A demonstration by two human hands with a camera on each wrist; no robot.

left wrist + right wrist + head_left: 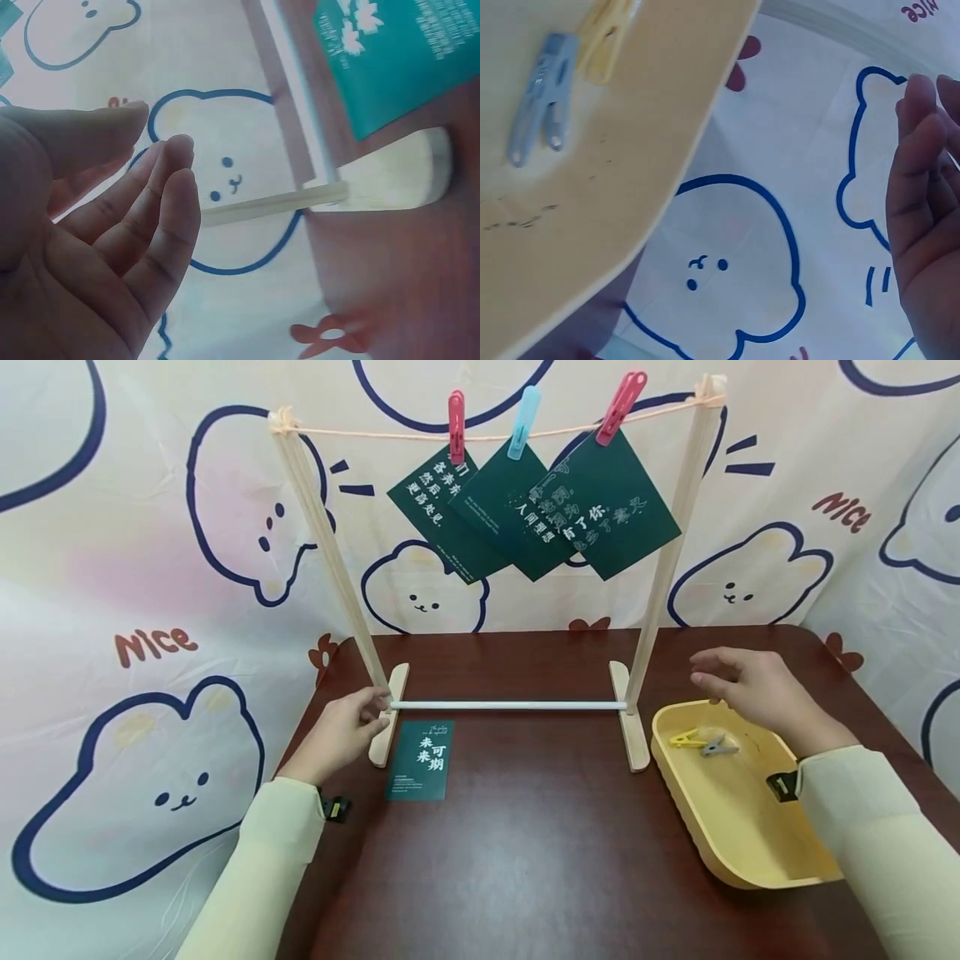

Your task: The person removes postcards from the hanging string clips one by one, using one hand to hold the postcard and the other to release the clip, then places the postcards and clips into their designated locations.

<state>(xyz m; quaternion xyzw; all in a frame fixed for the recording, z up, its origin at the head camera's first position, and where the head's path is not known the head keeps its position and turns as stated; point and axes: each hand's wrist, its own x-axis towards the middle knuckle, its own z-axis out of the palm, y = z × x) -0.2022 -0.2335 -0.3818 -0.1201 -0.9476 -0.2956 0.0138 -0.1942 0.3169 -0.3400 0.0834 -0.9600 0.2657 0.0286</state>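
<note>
Three dark green cards hang from a cord (pixel 360 435) on a wooden rack. A pink clothespin (pixel 457 427) holds the left card (pixel 442 510), a light blue clothespin (pixel 523 422) the middle card (pixel 502 502), and another pink clothespin (pixel 621 408) the right card (pixel 622 510). A fourth green card (pixel 420 760) lies on the table. My left hand (pixel 341 733) is beside the rack's left foot, its fingers loosely bent with nothing between them in the left wrist view. Over the far end of the yellow basket (pixel 690 827) my right hand (pixel 765 693) hovers, fingers relaxed and holding nothing.
A yellow clothespin (pixel 686 739) and a grey clothespin (pixel 718 746) lie in the basket. The rack has a left post (pixel 326 543), a right post (pixel 678 527) and a white crossbar (pixel 510 705) low down. A patterned cloth (pixel 165 677) hangs behind the brown table (pixel 540 860).
</note>
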